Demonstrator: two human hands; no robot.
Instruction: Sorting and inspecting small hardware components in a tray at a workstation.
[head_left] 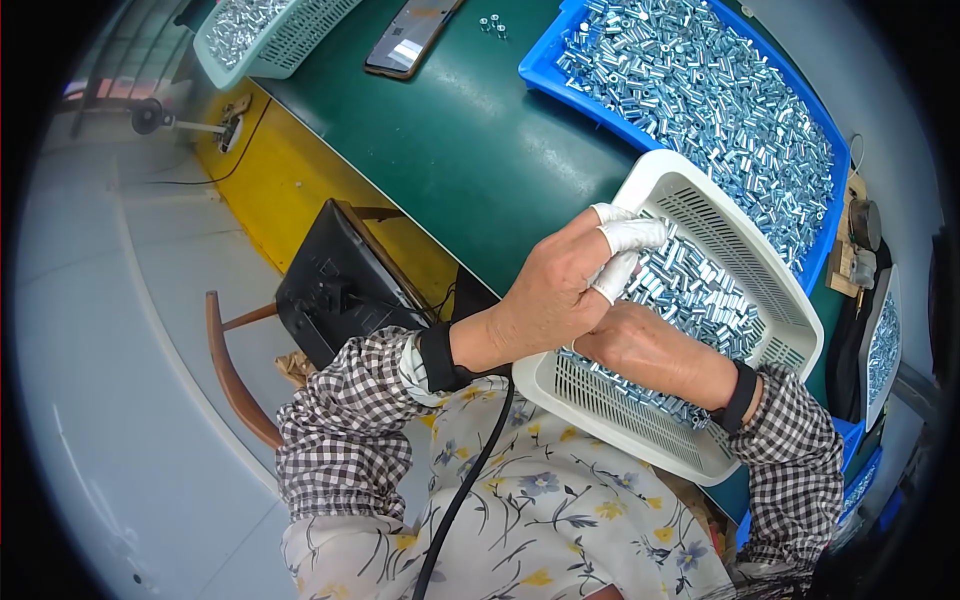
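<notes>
Over a white slotted plastic basket of small shiny metal sleeves, my two hands are close together. My left hand wears white finger cots, and its fingers bend in against the thumb at the basket's left part. Whatever lies between those fingertips is too small to make out. Just below it, my right hand is curled over the sleeves, its fingertips hidden behind the left hand and its own knuckles. The basket sits tilted across the table's near edge, against the front of my body.
Beyond the basket stands a blue bin heaped with similar sleeves. A phone and several loose sleeves lie on the green table. A pale green basket is at the far left. Below the table edge is a black chair.
</notes>
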